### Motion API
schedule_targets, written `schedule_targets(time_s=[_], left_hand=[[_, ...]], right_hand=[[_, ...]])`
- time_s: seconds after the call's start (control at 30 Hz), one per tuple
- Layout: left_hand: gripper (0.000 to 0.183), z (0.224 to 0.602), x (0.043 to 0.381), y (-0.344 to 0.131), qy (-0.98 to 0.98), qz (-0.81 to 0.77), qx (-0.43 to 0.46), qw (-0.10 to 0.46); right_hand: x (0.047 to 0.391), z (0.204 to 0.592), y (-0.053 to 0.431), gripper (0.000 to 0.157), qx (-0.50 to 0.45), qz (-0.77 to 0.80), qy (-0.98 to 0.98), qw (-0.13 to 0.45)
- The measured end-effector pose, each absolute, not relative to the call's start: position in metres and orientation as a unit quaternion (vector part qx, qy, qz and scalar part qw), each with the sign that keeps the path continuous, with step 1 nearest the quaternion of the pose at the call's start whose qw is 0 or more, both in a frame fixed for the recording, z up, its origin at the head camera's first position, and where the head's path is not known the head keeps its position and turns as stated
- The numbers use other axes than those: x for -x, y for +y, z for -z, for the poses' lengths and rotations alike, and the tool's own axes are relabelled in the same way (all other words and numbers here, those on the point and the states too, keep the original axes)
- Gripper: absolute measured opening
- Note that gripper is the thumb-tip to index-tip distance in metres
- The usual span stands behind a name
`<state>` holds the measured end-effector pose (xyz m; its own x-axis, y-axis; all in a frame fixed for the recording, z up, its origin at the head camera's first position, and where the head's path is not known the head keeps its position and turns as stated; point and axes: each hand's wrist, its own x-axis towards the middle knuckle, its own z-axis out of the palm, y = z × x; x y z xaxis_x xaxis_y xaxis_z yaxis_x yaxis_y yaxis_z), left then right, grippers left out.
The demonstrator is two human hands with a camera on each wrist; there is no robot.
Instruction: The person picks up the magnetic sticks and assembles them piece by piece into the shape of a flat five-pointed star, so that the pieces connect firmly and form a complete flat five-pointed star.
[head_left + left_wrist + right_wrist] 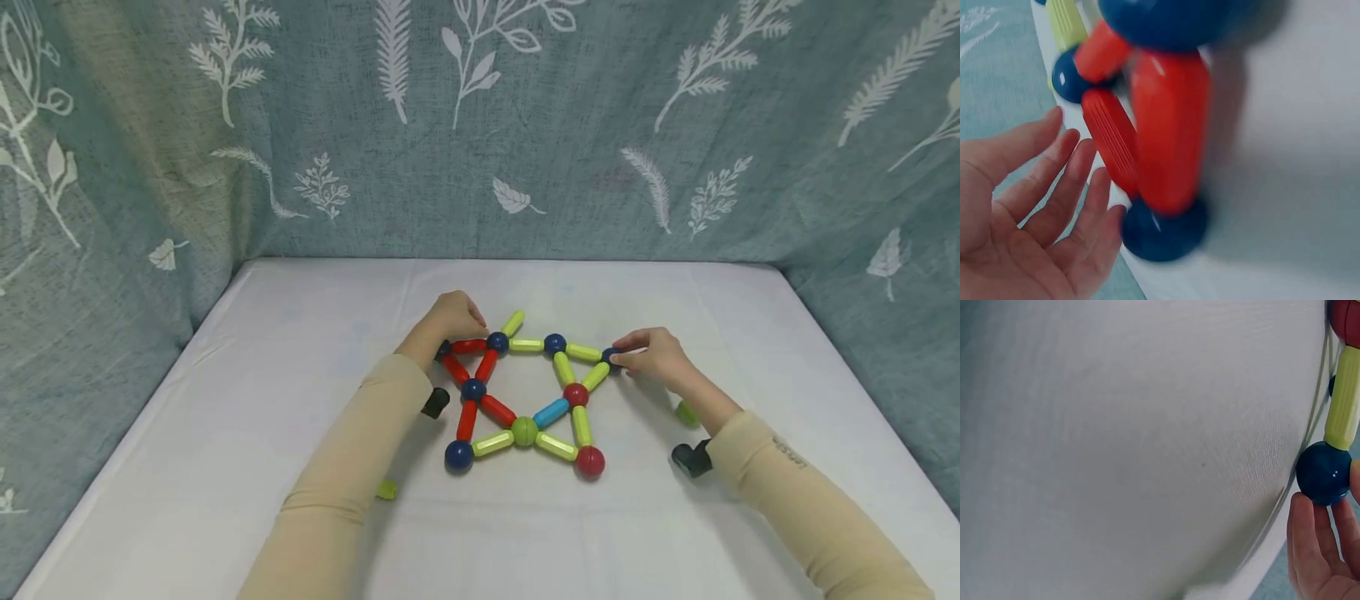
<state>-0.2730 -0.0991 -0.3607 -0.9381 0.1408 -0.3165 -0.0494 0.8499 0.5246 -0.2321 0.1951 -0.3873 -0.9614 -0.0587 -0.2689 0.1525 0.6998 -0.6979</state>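
A flat star-like frame of magnetic rods and balls lies on the white table, its rods red [498, 411], yellow-green [527, 345] and one blue [551, 412]. My left hand [452, 315] is over its back left corner. In the left wrist view the left hand's fingers [1054, 175] are spread and loosely bent beside a red rod [1110, 140] and a dark blue ball [1165, 230], pinching nothing. At the back right corner, my right hand [656, 360] pinches a dark blue ball [1324, 473] between thumb and fingers; a yellow-green rod [1342, 400] joins that ball.
One yellow-green rod [513, 323] points off the frame's back edge. Red balls [590, 462] and a green ball [524, 431] sit along the front. Yellow-green pieces [386, 490] lie partly behind each forearm. A patterned curtain [510, 125] hangs behind the table [525, 550].
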Motion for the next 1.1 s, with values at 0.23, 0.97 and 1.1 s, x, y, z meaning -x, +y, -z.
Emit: schedule_targets(time_s=[0.23, 0.97, 1.1], left_hand=[[0.023, 0.357, 0.265, -0.137, 0.942, -0.255, 0.005, 0.217], [0.021, 0.366, 0.252, -0.144, 0.951, -0.265, -0.002, 0.161], [0.02, 0.367, 0.251, -0.14, 0.952, -0.267, -0.002, 0.147]], right_hand=[[0.233, 0.388, 0.196, 0.035, -0.02, 0.386, 0.912, 0.138], [0.164, 0.386, 0.183, 0.023, 0.199, 0.364, 0.907, 0.074], [0.15, 0.389, 0.18, 0.021, 0.215, 0.36, 0.9, 0.118]])
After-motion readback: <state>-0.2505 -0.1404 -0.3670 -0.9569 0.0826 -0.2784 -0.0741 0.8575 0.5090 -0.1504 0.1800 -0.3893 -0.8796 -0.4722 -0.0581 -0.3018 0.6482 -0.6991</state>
